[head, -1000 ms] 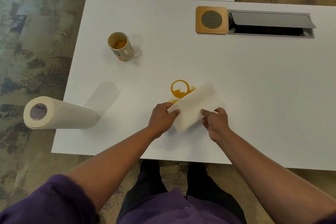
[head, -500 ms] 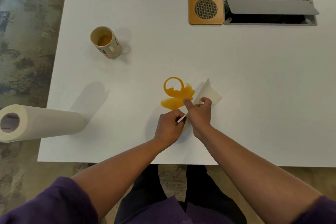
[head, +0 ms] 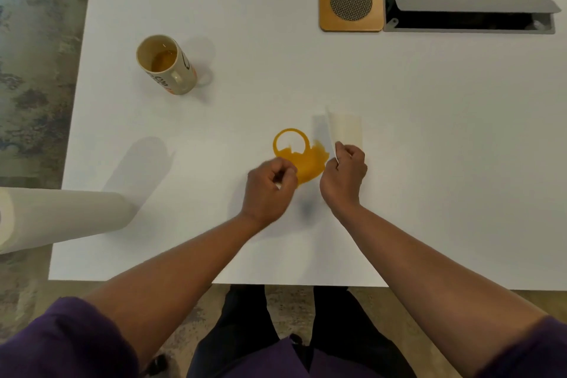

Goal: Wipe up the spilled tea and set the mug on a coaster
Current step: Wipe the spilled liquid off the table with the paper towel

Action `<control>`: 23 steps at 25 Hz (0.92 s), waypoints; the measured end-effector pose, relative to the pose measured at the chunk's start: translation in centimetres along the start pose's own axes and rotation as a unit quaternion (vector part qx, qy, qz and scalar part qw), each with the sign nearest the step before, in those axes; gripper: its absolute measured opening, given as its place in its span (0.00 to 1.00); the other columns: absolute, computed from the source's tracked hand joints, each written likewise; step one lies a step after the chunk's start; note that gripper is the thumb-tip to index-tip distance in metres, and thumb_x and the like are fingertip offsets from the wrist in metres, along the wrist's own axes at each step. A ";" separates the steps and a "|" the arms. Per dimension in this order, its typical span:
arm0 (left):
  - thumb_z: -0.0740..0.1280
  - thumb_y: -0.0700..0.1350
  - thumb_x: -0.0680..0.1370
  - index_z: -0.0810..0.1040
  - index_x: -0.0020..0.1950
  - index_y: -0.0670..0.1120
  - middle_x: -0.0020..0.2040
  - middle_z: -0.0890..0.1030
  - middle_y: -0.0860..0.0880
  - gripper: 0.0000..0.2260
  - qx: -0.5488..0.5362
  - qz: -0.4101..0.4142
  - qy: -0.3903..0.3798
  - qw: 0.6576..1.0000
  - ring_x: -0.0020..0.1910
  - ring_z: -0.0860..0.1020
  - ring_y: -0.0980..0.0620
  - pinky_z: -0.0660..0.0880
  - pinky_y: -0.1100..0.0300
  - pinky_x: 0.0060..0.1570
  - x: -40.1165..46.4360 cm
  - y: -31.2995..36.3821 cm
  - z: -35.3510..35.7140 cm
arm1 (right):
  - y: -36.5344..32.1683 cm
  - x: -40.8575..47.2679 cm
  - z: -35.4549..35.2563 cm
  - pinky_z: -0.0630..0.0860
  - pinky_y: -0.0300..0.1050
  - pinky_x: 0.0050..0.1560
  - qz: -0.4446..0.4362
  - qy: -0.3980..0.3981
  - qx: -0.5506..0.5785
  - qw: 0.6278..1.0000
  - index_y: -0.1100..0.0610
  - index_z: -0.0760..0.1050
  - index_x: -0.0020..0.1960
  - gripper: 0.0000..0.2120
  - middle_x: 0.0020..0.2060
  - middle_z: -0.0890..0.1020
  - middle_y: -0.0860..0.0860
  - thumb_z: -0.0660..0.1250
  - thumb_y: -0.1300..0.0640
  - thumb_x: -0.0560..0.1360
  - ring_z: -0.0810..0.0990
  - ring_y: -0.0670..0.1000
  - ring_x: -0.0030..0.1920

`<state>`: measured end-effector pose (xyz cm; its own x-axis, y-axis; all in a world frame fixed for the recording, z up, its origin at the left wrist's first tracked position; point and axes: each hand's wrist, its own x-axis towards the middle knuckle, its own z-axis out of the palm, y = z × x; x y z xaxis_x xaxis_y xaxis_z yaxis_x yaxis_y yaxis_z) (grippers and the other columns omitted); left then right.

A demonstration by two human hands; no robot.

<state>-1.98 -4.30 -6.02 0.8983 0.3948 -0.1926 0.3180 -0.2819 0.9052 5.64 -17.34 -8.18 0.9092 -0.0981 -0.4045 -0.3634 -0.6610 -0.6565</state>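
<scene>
On the white tabletop point(head: 399, 132) the tea puddle point(head: 302, 159) sits unwiped; right hand point(head: 345, 175) pinches a folded paper towel point(head: 345, 132) beside it, left hand point(head: 270, 190) curled, hold unclear; next, press down; mug point(head: 167, 64) far from the coaster point(head: 351, 2).

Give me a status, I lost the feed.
Right hand pinches folded white paper towel; left hand curled, blurred. Orange tea puddle unwiped. Cream ceramic mug off square wooden coaster. Nothing in the way.
</scene>
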 end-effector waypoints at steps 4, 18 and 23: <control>0.63 0.42 0.76 0.83 0.48 0.47 0.46 0.85 0.50 0.09 0.003 0.010 0.038 0.999 0.46 0.82 0.53 0.76 0.62 0.47 5.1 0.4 -2.0 | 0.3 1.8 0.1 0.54 0.55 0.78 -0.095 -0.043 -0.087 0.991 0.57 0.64 0.77 0.23 0.79 0.62 0.52 0.55 0.61 0.83 0.54 0.53 0.80; 0.64 0.40 0.77 0.66 0.79 0.50 0.80 0.65 0.50 0.29 0.443 0.157 -0.300 0.830 0.80 0.61 0.50 0.54 0.54 0.78 14.0 0.0 -4.1 | -3.4 7.7 0.9 0.61 0.56 0.73 -0.336 -0.364 -0.137 0.858 0.52 0.74 0.72 0.23 0.77 0.67 0.51 0.55 0.56 0.78 0.66 0.52 0.75; 0.61 0.41 0.80 0.62 0.80 0.54 0.81 0.61 0.54 0.28 0.463 0.125 -0.298 0.825 0.80 0.60 0.54 0.64 0.52 0.74 12.5 0.6 -4.6 | -3.7 8.0 0.6 0.62 0.55 0.73 -0.344 -0.413 -0.152 0.829 0.49 0.74 0.72 0.25 0.77 0.67 0.49 0.55 0.56 0.76 0.69 0.50 0.74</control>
<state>8.06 4.54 -6.12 0.8725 -0.2004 -0.4456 -0.0530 -0.9455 0.3214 14.15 -15.22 -9.38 0.3846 0.8406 -0.3813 0.3656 -0.5180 -0.7733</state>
